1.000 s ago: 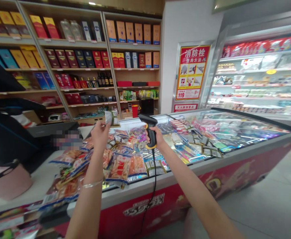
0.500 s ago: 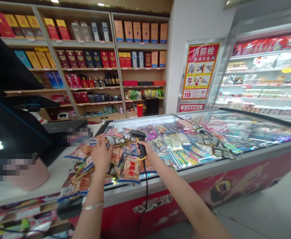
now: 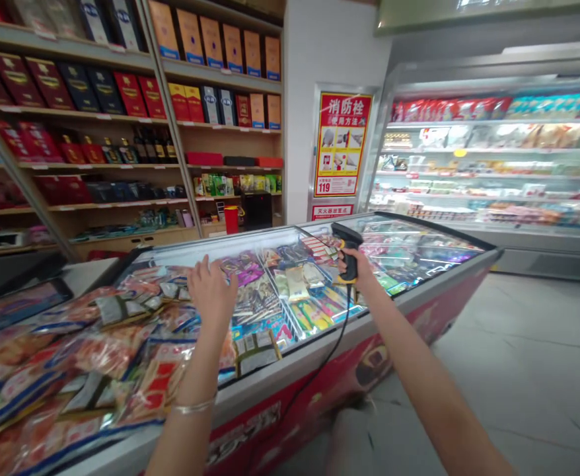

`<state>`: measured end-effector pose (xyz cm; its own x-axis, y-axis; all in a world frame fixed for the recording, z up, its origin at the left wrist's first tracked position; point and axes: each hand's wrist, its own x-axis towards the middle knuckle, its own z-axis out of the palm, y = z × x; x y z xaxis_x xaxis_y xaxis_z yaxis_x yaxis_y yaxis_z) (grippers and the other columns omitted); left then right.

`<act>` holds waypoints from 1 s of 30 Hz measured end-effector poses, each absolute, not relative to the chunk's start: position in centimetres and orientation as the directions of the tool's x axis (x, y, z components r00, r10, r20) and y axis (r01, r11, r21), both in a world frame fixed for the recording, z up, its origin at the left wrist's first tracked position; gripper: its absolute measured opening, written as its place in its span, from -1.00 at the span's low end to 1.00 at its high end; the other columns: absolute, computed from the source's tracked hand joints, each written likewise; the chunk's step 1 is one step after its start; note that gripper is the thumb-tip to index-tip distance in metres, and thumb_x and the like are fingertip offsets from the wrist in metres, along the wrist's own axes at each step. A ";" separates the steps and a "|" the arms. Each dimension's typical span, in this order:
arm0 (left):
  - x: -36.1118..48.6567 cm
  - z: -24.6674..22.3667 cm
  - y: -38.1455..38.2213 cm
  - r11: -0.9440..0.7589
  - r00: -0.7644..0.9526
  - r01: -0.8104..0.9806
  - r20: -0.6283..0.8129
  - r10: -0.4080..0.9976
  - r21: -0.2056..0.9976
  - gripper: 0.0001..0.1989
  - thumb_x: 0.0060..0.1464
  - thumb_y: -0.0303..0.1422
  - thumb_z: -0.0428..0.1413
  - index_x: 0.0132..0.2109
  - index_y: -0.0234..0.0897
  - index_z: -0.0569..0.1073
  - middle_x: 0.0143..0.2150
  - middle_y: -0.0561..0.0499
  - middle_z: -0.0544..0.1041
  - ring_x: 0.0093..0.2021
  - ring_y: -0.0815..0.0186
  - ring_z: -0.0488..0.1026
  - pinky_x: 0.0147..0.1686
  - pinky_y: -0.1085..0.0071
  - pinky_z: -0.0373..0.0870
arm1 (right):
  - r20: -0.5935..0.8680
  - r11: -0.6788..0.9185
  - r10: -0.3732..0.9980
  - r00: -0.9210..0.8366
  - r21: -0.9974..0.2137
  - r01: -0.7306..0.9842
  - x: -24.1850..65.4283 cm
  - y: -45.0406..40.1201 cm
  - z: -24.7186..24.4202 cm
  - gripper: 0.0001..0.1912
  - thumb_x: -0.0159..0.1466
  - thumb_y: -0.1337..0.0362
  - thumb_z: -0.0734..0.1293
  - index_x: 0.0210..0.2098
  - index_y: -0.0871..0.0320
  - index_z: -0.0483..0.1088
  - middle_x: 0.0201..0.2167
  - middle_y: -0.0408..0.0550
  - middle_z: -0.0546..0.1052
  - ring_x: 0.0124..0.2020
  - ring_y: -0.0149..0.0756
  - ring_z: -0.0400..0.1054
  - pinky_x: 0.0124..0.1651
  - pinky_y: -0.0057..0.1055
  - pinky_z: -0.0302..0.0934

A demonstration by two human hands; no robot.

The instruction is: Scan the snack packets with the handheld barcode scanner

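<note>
Packs (image 3: pixel 104 357), cut off near left, crowd the freezer (image 3: pixel 270 385); my left hand (image 3: pixel 213 291) spreads empty, my right hand (image 3: pixel 362 268) grips a scanner (image 3: pixel 347 243).

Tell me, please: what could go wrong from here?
The cable of the barcode scanner in the right hand hangs before the chest freezer and might snag. One gold-edged packet lies near its front edge; a bump could push it off. The overlapping food packets beside the left hand might slide.
</note>
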<state>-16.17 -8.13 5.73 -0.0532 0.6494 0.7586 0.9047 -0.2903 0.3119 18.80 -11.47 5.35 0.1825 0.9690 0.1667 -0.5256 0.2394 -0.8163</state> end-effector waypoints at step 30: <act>11.9 -3.1 -1.8 -0.405 0.374 0.799 0.160 0.914 0.446 -0.22 -0.05 0.04 0.13 0.22 -0.30 0.20 0.12 -0.25 0.36 0.15 -0.03 0.23 0.09 0.16 0.11 | 0.054 0.164 0.968 0.244 -0.874 -0.457 35.0 -1.4 -5.5 -0.77 0.00 0.16 0.34 -0.55 0.13 0.21 -0.75 -0.19 0.26 -0.74 -0.47 0.09 -0.69 -0.53 0.04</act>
